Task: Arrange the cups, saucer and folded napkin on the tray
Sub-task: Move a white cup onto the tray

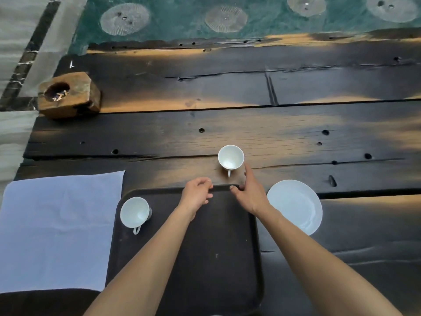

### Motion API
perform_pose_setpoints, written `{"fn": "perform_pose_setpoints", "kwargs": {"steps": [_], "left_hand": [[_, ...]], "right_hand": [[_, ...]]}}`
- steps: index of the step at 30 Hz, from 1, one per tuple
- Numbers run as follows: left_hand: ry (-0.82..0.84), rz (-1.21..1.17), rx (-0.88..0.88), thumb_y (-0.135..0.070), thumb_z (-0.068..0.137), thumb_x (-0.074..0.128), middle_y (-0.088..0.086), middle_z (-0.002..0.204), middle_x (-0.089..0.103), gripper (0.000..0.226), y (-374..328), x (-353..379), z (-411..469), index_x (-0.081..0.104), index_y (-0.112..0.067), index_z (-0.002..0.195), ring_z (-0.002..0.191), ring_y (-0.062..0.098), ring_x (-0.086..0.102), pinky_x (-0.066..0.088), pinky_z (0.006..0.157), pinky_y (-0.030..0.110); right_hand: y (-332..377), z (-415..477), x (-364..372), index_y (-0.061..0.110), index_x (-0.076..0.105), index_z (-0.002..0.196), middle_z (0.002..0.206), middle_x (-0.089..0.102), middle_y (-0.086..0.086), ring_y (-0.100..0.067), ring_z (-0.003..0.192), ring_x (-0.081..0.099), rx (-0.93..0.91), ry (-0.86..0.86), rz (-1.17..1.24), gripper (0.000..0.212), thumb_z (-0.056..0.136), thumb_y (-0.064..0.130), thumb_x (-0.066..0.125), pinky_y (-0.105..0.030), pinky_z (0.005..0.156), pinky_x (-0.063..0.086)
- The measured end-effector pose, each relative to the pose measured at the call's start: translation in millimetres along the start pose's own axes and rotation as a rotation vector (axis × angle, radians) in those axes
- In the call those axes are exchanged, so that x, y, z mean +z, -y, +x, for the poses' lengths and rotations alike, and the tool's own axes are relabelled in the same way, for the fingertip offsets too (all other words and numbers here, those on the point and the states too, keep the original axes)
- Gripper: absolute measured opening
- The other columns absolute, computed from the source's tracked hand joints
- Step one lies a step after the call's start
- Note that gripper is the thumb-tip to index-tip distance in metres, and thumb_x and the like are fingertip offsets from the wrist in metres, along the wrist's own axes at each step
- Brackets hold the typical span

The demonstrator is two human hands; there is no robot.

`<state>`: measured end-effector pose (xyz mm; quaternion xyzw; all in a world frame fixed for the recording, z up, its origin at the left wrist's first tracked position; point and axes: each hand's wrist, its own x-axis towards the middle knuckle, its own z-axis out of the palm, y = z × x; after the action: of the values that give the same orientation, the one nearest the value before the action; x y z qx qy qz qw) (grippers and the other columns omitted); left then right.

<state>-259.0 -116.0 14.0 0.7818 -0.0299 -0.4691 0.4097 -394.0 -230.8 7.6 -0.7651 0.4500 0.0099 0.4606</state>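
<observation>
A dark tray (205, 270) lies on the wooden table in front of me. One white cup (134, 212) stands on the tray's far left corner, handle toward me. A second white cup (230, 157) stands on the table just beyond the tray's far edge. A white saucer (296, 206) lies on the table to the right of the tray. A pale napkin (59, 229) lies spread flat to the left of the tray. My left hand (197, 192) hovers over the tray's far edge with fingers curled and holds nothing. My right hand (249, 192) is open, its fingers reaching toward the second cup.
A wooden block ashtray (69, 94) with butts sits at the table's far left corner. Beyond the table's far edge lies green water with round pale shapes (225, 18). The table's left edge borders a stone floor (13, 42).
</observation>
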Motion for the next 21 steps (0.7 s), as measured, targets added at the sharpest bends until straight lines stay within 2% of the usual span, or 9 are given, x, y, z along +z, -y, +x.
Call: {"fn": "perform_pose_setpoints", "kwargs": {"steps": [2, 7, 9, 12, 14, 16, 18, 21], "left_hand": [[0.013, -0.011, -0.010, -0.031, 0.105, 0.050, 0.000, 0.116, 0.071, 0.021, -7, 6, 9, 0.063, -0.021, 0.119, 0.094, 0.021, 0.071, 0.057, 0.091, 0.038], [0.041, -0.029, -0.022, -0.028, 0.106, 0.046, 0.003, 0.119, 0.068, 0.017, -23, 17, 29, 0.060, -0.023, 0.114, 0.096, 0.024, 0.070, 0.056, 0.090, 0.038], [0.043, -0.025, -0.025, -0.030, 0.106, 0.046, 0.003, 0.122, 0.067, 0.017, -28, 21, 36, 0.061, -0.024, 0.111, 0.101, 0.027, 0.073, 0.058, 0.091, 0.039], [0.041, -0.044, -0.033, -0.031, 0.107, 0.042, 0.001, 0.125, 0.064, 0.020, -34, 26, 43, 0.062, -0.029, 0.103, 0.102, 0.027, 0.072, 0.058, 0.091, 0.039], [0.040, -0.068, -0.036, -0.033, 0.107, 0.040, -0.002, 0.138, 0.059, 0.031, -36, 28, 49, 0.058, -0.028, 0.132, 0.096, 0.022, 0.072, 0.059, 0.090, 0.037], [0.054, -0.084, -0.046, -0.036, 0.108, 0.038, -0.004, 0.148, 0.053, 0.048, -38, 30, 53, 0.038, -0.028, 0.155, 0.094, 0.019, 0.072, 0.058, 0.092, 0.037], [0.079, -0.111, -0.054, -0.035, 0.109, 0.038, -0.008, 0.143, 0.052, 0.051, -41, 32, 56, 0.031, -0.029, 0.159, 0.090, 0.017, 0.072, 0.057, 0.090, 0.035], [0.114, -0.144, -0.035, -0.034, 0.110, 0.036, -0.013, 0.130, 0.052, 0.045, -48, 35, 54, 0.036, -0.034, 0.155, 0.084, 0.014, 0.072, 0.055, 0.083, 0.030]], "right_hand": [[0, 10, 1, 0.026, 0.012, 0.157, 0.146, 0.048, -0.002, -0.023, 0.113, 0.059, -0.005, -0.011, 0.014, 0.086, 0.090, 0.016, 0.065, -0.021, 0.078, 0.036], [0, 28, 4, 0.027, 0.010, 0.155, 0.138, 0.048, 0.002, -0.021, 0.102, 0.060, 0.034, -0.030, 0.080, 0.086, 0.089, 0.021, 0.066, -0.028, 0.080, 0.038], [-1, 35, 6, 0.025, 0.005, 0.156, 0.137, 0.045, 0.005, -0.022, 0.108, 0.059, 0.049, -0.033, 0.086, 0.091, 0.089, 0.024, 0.068, -0.027, 0.084, 0.038], [-2, 42, 9, 0.027, -0.009, 0.158, 0.156, 0.036, 0.001, -0.027, 0.125, 0.056, 0.082, -0.031, 0.087, 0.106, 0.086, 0.032, 0.070, -0.033, 0.099, 0.042], [-3, 48, 12, 0.028, -0.009, 0.158, 0.160, 0.032, -0.002, -0.027, 0.133, 0.051, 0.094, -0.029, 0.103, 0.108, 0.085, 0.035, 0.071, -0.034, 0.104, 0.039], [-4, 51, 13, 0.028, -0.007, 0.158, 0.161, 0.032, 0.000, -0.025, 0.138, 0.046, 0.093, -0.032, 0.121, 0.108, 0.084, 0.036, 0.071, -0.033, 0.107, 0.035], [-5, 56, 14, 0.031, -0.005, 0.158, 0.161, 0.032, 0.003, -0.025, 0.139, 0.046, 0.089, -0.034, 0.125, 0.108, 0.082, 0.039, 0.072, -0.038, 0.111, 0.036], [-8, 62, 15, 0.034, -0.004, 0.157, 0.161, 0.032, 0.005, -0.024, 0.139, 0.047, 0.091, -0.021, 0.118, 0.109, 0.080, 0.042, 0.073, -0.042, 0.113, 0.036]]}}
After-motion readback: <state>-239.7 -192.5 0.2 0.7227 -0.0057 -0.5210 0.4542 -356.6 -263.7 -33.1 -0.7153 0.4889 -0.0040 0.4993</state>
